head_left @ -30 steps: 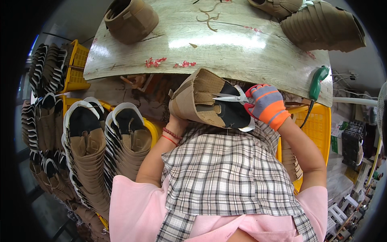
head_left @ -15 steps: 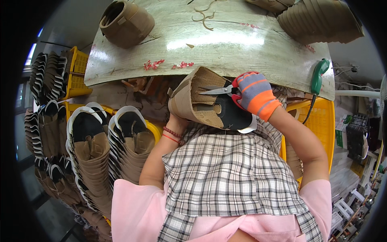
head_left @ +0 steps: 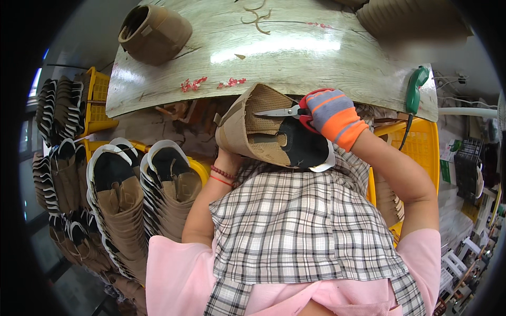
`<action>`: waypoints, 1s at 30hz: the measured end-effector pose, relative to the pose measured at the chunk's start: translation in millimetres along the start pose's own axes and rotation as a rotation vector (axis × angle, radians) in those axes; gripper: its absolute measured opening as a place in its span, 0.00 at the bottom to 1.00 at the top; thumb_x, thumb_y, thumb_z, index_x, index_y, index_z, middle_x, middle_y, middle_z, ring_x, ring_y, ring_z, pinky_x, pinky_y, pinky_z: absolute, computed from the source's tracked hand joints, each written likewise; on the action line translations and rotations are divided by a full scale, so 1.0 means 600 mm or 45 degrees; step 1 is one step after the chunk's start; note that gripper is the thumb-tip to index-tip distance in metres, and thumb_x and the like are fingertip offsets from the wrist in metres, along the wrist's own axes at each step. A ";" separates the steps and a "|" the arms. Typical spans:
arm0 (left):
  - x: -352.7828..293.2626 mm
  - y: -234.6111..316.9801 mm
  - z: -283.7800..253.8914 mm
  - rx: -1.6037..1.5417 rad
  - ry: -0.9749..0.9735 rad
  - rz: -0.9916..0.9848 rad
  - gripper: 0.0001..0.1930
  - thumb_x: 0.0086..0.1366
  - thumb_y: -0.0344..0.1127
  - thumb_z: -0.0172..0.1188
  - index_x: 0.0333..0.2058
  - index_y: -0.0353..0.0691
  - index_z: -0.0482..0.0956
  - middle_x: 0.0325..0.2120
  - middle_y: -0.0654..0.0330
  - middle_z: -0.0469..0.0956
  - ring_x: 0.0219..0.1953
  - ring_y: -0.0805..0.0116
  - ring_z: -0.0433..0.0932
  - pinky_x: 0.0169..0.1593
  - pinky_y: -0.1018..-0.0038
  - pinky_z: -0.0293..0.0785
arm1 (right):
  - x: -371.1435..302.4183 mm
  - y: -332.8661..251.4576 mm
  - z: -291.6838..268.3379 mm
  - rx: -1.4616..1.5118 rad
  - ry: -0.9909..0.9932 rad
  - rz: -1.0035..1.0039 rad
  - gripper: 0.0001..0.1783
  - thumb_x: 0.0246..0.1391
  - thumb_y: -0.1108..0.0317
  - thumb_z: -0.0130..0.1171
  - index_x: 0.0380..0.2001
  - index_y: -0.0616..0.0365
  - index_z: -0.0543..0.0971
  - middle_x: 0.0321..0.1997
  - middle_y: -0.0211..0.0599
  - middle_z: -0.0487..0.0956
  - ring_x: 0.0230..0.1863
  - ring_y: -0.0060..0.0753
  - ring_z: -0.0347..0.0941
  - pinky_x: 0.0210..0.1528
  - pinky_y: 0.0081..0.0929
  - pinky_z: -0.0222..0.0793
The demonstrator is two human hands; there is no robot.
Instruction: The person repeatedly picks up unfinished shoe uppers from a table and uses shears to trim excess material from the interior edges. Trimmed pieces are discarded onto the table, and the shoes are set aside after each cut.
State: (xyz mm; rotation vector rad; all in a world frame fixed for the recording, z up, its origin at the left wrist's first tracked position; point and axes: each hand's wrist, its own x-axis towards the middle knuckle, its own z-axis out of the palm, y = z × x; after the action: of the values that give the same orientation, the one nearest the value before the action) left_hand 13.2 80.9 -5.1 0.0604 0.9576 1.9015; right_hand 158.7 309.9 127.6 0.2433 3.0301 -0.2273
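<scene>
Against the front of my apron I have a tan shoe upper [head_left: 232,131] with a perforated tan lining, a black inner piece and a white edge. My left hand [head_left: 229,159] grips it from beneath; the upper hides most of its fingers. In an orange and grey glove, my right hand [head_left: 335,118] is closed round the red handles of a pair of scissors [head_left: 279,112]. The scissor blades point left over the opening of the upper, and they look closed together. Whether they touch the lining I cannot tell.
A pale wood-patterned table [head_left: 284,68] lies ahead, bearing a rolled tan upper [head_left: 163,39], scraps [head_left: 257,21] and a stack of uppers [head_left: 411,21]. A green corded tool [head_left: 417,89] sits at its right edge. Stacked uppers [head_left: 121,210] and yellow crates [head_left: 100,105] stand at left, another yellow crate [head_left: 421,152] at right.
The scissor blades have come together from slightly apart. My right hand and the upper have shifted very little. The view has turned slightly, so the table sits a little higher and further left.
</scene>
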 end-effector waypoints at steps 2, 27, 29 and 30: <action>-0.004 0.003 0.004 -0.174 -0.019 -0.032 0.29 0.69 0.50 0.59 0.62 0.41 0.66 0.56 0.57 0.73 0.57 0.61 0.75 0.56 0.58 0.78 | -0.001 -0.004 -0.001 0.002 -0.026 -0.008 0.13 0.46 0.58 0.69 0.34 0.51 0.82 0.34 0.38 0.83 0.40 0.42 0.79 0.46 0.33 0.74; -0.109 0.070 -0.049 0.221 0.078 -0.505 0.25 0.51 0.19 0.72 0.47 0.40 0.73 0.33 0.67 0.77 0.35 0.77 0.78 0.41 0.83 0.77 | -0.102 -0.027 0.009 0.272 -0.338 0.074 0.18 0.48 0.55 0.66 0.38 0.56 0.84 0.36 0.43 0.83 0.41 0.46 0.79 0.45 0.38 0.75; -0.108 0.069 -0.039 0.254 0.112 -0.522 0.26 0.50 0.18 0.72 0.47 0.40 0.74 0.32 0.67 0.76 0.35 0.78 0.77 0.40 0.83 0.76 | -0.095 -0.031 0.011 0.297 -0.255 -0.018 0.18 0.48 0.55 0.67 0.37 0.55 0.84 0.35 0.41 0.83 0.41 0.46 0.80 0.44 0.37 0.75; -0.109 0.070 -0.035 0.288 0.143 -0.540 0.26 0.49 0.18 0.72 0.46 0.41 0.74 0.31 0.68 0.76 0.34 0.78 0.77 0.39 0.83 0.76 | -0.092 -0.033 0.011 0.307 -0.227 -0.053 0.17 0.47 0.55 0.67 0.36 0.55 0.84 0.35 0.41 0.83 0.40 0.45 0.80 0.44 0.37 0.76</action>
State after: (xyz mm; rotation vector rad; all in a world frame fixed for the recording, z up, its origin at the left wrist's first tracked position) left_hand 8.0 8.6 29.5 -0.1100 1.1569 1.4154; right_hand 210.1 281.4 129.4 0.1666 2.8298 -0.5863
